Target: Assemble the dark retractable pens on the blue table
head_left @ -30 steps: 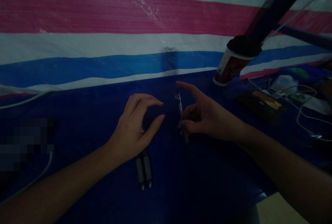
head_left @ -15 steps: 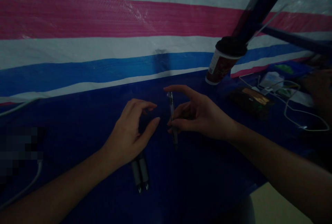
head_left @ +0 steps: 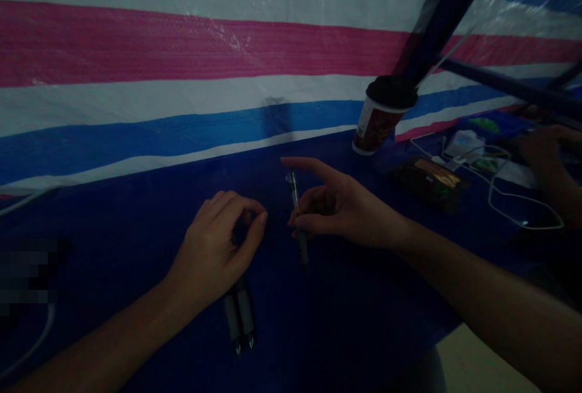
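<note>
My right hand (head_left: 336,205) pinches a clear-barrelled pen (head_left: 302,244) between thumb and fingers. The pen stands nearly upright with its dark grip end down, and the index finger reaches out above its top end. To the left, my left hand (head_left: 222,232) hovers with thumb and index fingertips together; whether anything small is between them I cannot make out. Two pens (head_left: 239,320) with grey grips and metallic tips lie side by side below that hand, which hides their upper parts. Both hands are above the dark blue table surface (head_left: 345,320).
A lidded paper cup (head_left: 384,117) stands at the back near a dark metal post (head_left: 448,11). On the right are a dark packet (head_left: 430,181), a white cable (head_left: 509,211) and another person's arm (head_left: 548,159). A striped tarp (head_left: 182,47) hangs behind the table.
My left thumb and index finger have closed together, and that hand sits slightly lower and further left. My right hand keeps its grip on the pen. The camera view has shifted a little.
</note>
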Action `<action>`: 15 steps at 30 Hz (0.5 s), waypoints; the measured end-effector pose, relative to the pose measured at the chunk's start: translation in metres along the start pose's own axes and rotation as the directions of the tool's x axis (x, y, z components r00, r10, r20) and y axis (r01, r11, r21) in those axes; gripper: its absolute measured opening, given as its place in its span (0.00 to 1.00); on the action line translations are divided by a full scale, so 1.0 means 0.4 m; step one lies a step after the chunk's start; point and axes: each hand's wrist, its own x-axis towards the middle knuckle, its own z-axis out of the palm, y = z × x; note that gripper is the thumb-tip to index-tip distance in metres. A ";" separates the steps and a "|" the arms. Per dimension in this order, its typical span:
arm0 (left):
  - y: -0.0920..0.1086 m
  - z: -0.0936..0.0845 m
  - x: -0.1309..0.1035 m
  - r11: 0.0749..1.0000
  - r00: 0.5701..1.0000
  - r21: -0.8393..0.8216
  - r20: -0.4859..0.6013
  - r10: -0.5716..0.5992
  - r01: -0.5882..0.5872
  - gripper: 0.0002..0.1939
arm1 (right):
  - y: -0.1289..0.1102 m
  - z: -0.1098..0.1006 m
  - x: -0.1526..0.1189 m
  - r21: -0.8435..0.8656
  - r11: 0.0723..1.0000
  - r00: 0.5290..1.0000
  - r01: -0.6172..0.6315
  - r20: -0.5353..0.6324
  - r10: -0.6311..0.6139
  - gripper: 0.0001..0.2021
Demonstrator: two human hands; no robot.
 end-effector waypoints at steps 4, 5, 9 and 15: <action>0.013 -0.027 0.004 0.993 0.995 0.114 0.091 -0.044 0.034 0.16 | 0.007 -0.004 0.004 0.003 1.000 1.000 0.007 -0.004 -0.007 0.37; 0.018 -0.035 0.006 0.985 0.985 0.167 0.155 -0.077 0.050 0.18 | 0.008 -0.006 0.005 -0.002 1.000 1.000 0.008 0.001 -0.008 0.36; 0.034 -0.061 0.013 0.894 0.900 0.422 0.315 -0.302 0.153 0.18 | 0.006 -0.013 0.006 -0.024 0.999 1.000 0.024 -0.008 -0.024 0.38; 0.047 -0.062 0.011 0.883 0.821 0.444 0.441 -0.363 0.152 0.13 | -0.003 -0.018 0.004 -0.056 0.998 1.000 -0.007 -0.006 0.006 0.32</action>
